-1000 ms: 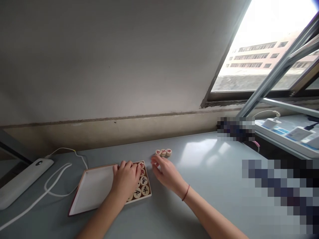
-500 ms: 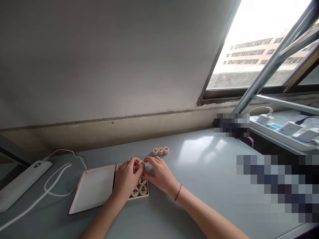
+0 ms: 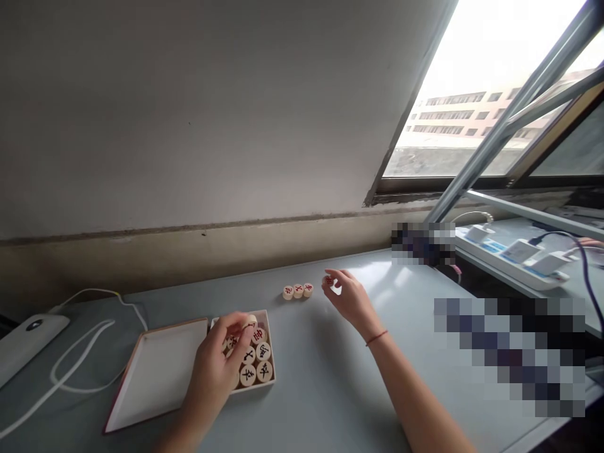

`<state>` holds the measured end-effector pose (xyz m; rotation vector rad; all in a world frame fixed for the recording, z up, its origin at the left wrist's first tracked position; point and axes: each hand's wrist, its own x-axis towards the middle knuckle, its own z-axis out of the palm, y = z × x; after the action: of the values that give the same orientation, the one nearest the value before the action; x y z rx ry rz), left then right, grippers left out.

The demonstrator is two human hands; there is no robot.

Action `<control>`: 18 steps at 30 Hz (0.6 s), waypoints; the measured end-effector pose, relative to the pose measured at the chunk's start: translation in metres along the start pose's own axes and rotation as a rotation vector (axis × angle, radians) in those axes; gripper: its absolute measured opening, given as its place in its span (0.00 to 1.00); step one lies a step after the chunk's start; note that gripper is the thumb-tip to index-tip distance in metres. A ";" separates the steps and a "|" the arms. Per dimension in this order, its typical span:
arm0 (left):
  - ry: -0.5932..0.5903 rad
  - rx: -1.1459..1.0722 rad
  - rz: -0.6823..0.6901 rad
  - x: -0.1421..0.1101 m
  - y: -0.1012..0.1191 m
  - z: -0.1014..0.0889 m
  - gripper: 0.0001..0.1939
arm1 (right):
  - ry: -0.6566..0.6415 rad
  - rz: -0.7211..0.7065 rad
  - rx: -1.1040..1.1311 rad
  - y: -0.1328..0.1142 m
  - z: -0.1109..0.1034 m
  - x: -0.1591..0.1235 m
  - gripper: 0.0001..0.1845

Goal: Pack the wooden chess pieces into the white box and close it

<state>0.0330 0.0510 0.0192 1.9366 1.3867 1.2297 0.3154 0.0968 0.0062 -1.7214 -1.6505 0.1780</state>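
Observation:
Between thumb and fingers, my left hand (image 3: pixel 221 352) pinches a round Chinese chess piece (image 3: pixel 250 322) above the open box (image 3: pixel 274 382). Inside that box lie several wooden pieces with black or red characters, such as a black-marked piece (image 3: pixel 264 371); my left hand covers its left part. Out to the right, my right hand (image 3: pixel 352 299) grips another chess piece (image 3: pixel 327 282) with red marking, raised over the table. Left of it, three red-marked pieces (image 3: pixel 297 290) stand in a short row, side by side.
The box lid (image 3: pixel 155 371) lies inner side up, left of the box. A white power bank-like device (image 3: pixel 33 340) and a white cable (image 3: pixel 70 358) are at far left. A power strip (image 3: pixel 514 258) with plugs sits at right on another surface. A wall bounds the table (image 3: pixel 330 390) behind.
My right hand has left the box and moved right and away from me, carrying a chess piece past the row. My left hand stays over the box with a piece. The view shifts slightly.

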 end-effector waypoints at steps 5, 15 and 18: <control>0.008 0.141 0.206 -0.001 -0.009 0.005 0.08 | -0.154 0.009 -0.032 0.018 0.004 0.000 0.06; 0.027 0.390 0.501 -0.012 0.006 0.006 0.13 | -0.446 -0.132 0.542 -0.104 0.012 -0.054 0.07; 0.014 0.396 0.517 -0.015 0.009 0.008 0.14 | -0.434 -0.082 0.620 -0.120 0.018 -0.066 0.05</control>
<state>0.0433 0.0346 0.0163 2.6888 1.2454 1.2492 0.1971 0.0326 0.0371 -1.1849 -1.7120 0.9717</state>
